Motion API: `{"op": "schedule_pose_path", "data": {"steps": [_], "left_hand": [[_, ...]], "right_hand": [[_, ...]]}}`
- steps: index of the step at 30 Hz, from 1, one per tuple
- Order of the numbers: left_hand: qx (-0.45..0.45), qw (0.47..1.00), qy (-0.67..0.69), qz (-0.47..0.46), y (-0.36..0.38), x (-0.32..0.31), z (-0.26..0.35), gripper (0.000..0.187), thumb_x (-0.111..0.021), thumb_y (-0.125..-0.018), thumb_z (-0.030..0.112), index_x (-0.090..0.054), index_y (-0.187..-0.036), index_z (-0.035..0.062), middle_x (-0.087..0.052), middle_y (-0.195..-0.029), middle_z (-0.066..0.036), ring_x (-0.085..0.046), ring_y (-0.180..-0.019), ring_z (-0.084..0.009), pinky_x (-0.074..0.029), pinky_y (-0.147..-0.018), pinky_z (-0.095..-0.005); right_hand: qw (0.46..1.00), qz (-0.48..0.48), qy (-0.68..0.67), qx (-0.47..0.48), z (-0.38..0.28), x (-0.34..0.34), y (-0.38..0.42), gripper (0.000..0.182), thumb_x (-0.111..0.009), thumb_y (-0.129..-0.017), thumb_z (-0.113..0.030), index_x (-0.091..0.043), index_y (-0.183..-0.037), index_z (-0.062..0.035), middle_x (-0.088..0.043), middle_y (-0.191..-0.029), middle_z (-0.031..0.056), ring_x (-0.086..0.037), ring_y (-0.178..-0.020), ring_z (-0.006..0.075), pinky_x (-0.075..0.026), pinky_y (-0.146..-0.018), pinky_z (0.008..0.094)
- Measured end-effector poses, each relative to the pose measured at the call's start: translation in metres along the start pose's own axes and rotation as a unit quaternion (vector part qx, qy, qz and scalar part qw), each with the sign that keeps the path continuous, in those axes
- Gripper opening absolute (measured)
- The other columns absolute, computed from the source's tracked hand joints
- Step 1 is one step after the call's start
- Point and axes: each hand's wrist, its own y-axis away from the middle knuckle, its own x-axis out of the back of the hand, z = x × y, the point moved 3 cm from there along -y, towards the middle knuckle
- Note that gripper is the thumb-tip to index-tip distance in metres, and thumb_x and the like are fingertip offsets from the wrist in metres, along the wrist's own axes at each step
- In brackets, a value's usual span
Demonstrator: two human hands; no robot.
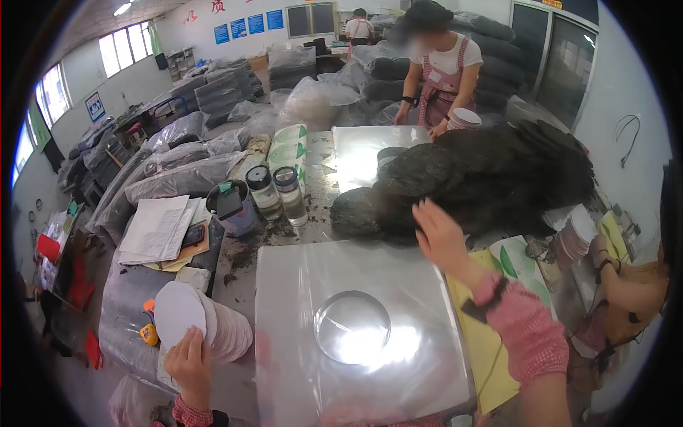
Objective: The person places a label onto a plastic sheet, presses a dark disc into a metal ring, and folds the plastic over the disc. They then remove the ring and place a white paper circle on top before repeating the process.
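Note:
My left hand [189, 366] pinches the edge of the top white round paper sheet [179, 311] on a tall, leaning stack of such discs [231, 333]. My right hand [442, 237] reaches forward with its fingers stretched out, beside a large heap of dark, fibrous, seaweed-like material [491, 181]; nothing shows in it. Between my arms, a clear plastic sheet [292, 370] covers the work surface. On it rests a thin metal ring [317, 320], with only the glossy sheet visible inside.
Two lidded jars [290, 198] and a bucket [238, 222] stand at the back left, near papers [158, 231] and a phone [193, 235]. A co-worker [445, 67] stands across the table. Another person's arm [633, 285] reaches toward a disc stack [575, 238] on the right.

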Motion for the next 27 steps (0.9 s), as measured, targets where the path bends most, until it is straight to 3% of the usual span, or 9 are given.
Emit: {"op": "schedule_pose_path", "data": {"steps": [3, 5, 7, 10, 12, 14, 20, 24, 27], "left_hand": [[0.016, 0.999, 0.05, -0.015, -0.01, 0.019, 0.006, 0.021, -0.07, -0.084, 0.001, -0.073, -0.104, -0.001, -0.076, -0.097, -0.014, -0.074, -0.088, -0.0299, -0.057, -0.073, -0.0384], [0.155, 0.978, 0.138, -0.012, -0.022, 0.032, 0.026, 0.015, -0.069, -0.082, -0.001, -0.074, -0.097, 0.0, -0.076, -0.095, -0.015, -0.075, -0.085, -0.0293, -0.057, -0.071, -0.0361], [-0.019, 0.976, 0.174, 0.132, -0.023, 0.035, 0.076, 0.014, -0.068, -0.08, -0.003, -0.074, -0.092, 0.0013, -0.076, -0.092, -0.014, -0.075, -0.084, -0.0287, -0.057, -0.071, -0.0339], [-0.19, 0.923, 0.335, 0.014, -0.022, -0.013, 0.168, 0.02, -0.068, -0.082, 0.003, -0.075, -0.101, 0.0045, -0.075, -0.106, -0.01, -0.073, -0.1, -0.0275, -0.057, -0.089, -0.0393], [-0.178, 0.904, 0.382, -0.068, -0.002, -0.078, 0.214, 0.024, -0.069, -0.082, 0.005, -0.074, -0.105, 0.0075, -0.074, -0.11, -0.008, -0.073, -0.1, -0.0276, -0.055, -0.094, -0.0408], [-0.167, 0.904, 0.385, -0.087, 0.012, -0.092, 0.221, 0.025, -0.07, -0.082, 0.006, -0.074, -0.107, 0.0083, -0.074, -0.109, -0.007, -0.072, -0.098, -0.027, -0.057, -0.09, -0.0394], [-0.154, 0.816, 0.477, -0.288, 0.059, -0.085, 0.183, 0.035, -0.067, -0.089, 0.016, -0.069, -0.124, 0.0143, -0.07, -0.113, -0.01, -0.068, -0.101, -0.0296, -0.056, -0.085, -0.0374], [-0.168, 0.882, 0.371, -0.239, 0.024, -0.101, 0.177, 0.054, -0.075, -0.084, 0.019, -0.06, -0.135, 0.0073, -0.064, -0.106, -0.014, -0.068, -0.093, -0.0314, -0.057, -0.074, -0.0368], [-0.147, 0.896, 0.311, -0.28, -0.042, -0.1, 0.2, 0.08, -0.08, -0.078, 0.021, -0.044, -0.143, -0.0072, -0.059, -0.111, -0.019, -0.068, -0.09, -0.0326, -0.058, -0.072, -0.0378]], "right_hand": [[0.985, -0.04, 0.165, 0.036, 0.061, -0.061, -0.051, 0.056, -0.077, -0.077, -0.017, -0.061, -0.129, -0.0058, -0.06, -0.133, 0.0172, -0.053, -0.13, 0.0332, -0.039, -0.111, 0.047], [0.983, -0.102, 0.151, -0.036, 0.091, -0.095, -0.045, 0.038, -0.074, -0.082, -0.02, -0.07, -0.118, -0.0092, -0.066, -0.123, 0.0136, -0.057, -0.125, 0.0329, -0.041, -0.109, 0.0473], [0.987, -0.083, 0.122, -0.07, 0.097, -0.097, -0.052, 0.031, -0.072, -0.084, -0.02, -0.072, -0.114, -0.0099, -0.069, -0.118, 0.013, -0.059, -0.123, 0.0332, -0.043, -0.108, 0.0472], [0.982, -0.091, 0.015, -0.163, 0.094, -0.089, -0.038, 0.028, -0.069, -0.088, -0.016, -0.071, -0.115, -0.0088, -0.07, -0.116, 0.0147, -0.062, -0.118, 0.0351, -0.044, -0.107, 0.0479], [0.989, 0.108, -0.024, -0.102, 0.066, -0.05, -0.055, 0.029, -0.067, -0.09, -0.013, -0.07, -0.117, -0.0059, -0.07, -0.116, 0.0171, -0.062, -0.116, 0.0363, -0.045, -0.106, 0.0482], [0.982, 0.116, -0.133, -0.066, 0.0, 0.006, -0.046, 0.032, -0.066, -0.089, -0.009, -0.069, -0.12, -0.0047, -0.068, -0.122, 0.0166, -0.062, -0.117, 0.0368, -0.046, -0.106, 0.0483], [0.957, -0.136, -0.205, 0.153, -0.169, -0.012, 0.161, 0.045, -0.069, -0.082, -0.017, -0.066, -0.123, 0.0008, -0.064, -0.128, 0.0184, -0.061, -0.123, 0.0339, -0.049, -0.106, 0.0455], [0.952, -0.16, -0.238, 0.106, -0.174, 0.0, 0.142, 0.084, -0.08, -0.068, -0.042, -0.056, -0.132, 0.0069, -0.059, -0.132, 0.0215, -0.057, -0.126, 0.0357, -0.051, -0.104, 0.0415], [0.934, -0.323, -0.15, -0.011, -0.175, 0.005, 0.07, 0.105, -0.086, -0.062, -0.036, -0.039, -0.14, 0.0169, -0.054, -0.119, 0.0205, -0.064, -0.095, 0.0313, -0.059, -0.081, 0.0357]]}}
